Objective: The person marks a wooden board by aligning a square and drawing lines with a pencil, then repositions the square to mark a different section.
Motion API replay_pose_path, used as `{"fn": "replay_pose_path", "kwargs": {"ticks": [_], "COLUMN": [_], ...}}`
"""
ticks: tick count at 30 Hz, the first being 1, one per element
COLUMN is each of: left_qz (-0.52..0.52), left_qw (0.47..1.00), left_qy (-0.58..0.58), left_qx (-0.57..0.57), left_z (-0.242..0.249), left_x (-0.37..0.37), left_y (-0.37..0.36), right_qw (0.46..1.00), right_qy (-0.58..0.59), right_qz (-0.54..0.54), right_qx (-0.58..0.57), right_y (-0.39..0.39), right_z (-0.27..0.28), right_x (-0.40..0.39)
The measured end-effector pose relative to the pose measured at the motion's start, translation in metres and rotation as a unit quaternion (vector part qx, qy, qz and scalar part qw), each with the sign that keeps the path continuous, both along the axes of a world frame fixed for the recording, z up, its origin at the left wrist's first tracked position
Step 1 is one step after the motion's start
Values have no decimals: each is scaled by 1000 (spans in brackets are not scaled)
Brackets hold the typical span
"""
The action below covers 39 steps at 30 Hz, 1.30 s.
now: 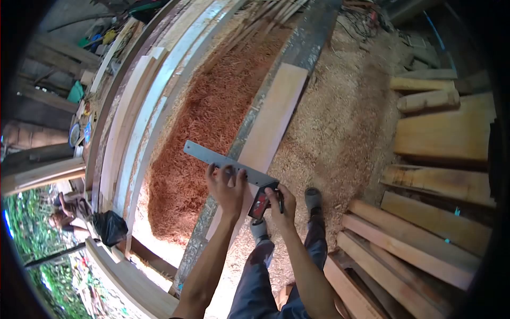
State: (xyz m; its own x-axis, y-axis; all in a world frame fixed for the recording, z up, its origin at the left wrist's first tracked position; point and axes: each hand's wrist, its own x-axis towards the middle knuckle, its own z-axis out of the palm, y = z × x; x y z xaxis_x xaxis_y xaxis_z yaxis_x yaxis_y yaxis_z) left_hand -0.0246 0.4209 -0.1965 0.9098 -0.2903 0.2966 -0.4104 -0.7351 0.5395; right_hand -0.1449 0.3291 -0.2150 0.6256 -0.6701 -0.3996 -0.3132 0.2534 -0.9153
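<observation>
A try square (218,159) with a broad grey metal blade lies across a pale planed board (276,114). Its black-and-red stock (259,204) runs down along the board's right edge. My right hand (283,206) is closed around the stock, close to the corner where it joins the blade. My left hand (227,192) has its fingers bent and somewhat spread over the blade's near edge, holding it against the board; its thumb is hard to make out. Under the board is a worn, paint-spotted beam (313,37).
Reddish shavings (212,122) are heaped left of the beam, and paler shavings (340,117) cover the floor on the right. Long timbers (135,106) lie on the left, thick planks (441,127) on the right. A black bag (110,227) hangs at lower left, near a seated person (69,210).
</observation>
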Motion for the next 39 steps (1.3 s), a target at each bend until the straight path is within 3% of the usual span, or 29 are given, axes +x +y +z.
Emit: {"fn": "replay_pose_path", "kwargs": {"ticks": [1,2,4,5,7,8,12,14,17,21,24,31,39], "left_qz": [58,52,110,106,115,61,66,59,-1,-29,-30,-21,-74], "left_qw": [998,998,967,968,987,995,987,987,990,990,986,982,986], "left_qy": [26,25,222,221,81,36,144,89,20,62,76,86,87], "left_qx": [-6,-5,-63,-58,76,76,27,119,141,124,145,167,122], "left_z": [6,11,19,18,11,4,5,12,5,7,12,20,18], "left_x": [-4,-5,-9,-10,-15,-13,-14,-21,-28,-36,-40,-62,-57], "left_y": [6,12,21,22,26,29,33,36,45,53,63,104,134], "right_qw": [1000,1000,999,999,993,994,994,996,995,992,998,993,994], "right_qy": [5,2,6,6,-30,-32,-34,-33,-37,-13,-16,3,22], "right_qz": [-2,-13,-27,-35,-73,-69,-50,-43,-47,-50,-30,-1,38], "right_qx": [3,-1,22,41,82,80,92,69,86,115,55,118,102], "right_y": [11,19,26,29,35,35,32,33,39,49,54,83,85], "right_z": [6,15,31,30,17,13,18,25,27,29,30,37,40], "right_x": [-3,-6,-10,-10,-11,-11,-16,-19,-27,-37,-44,-63,-67]}}
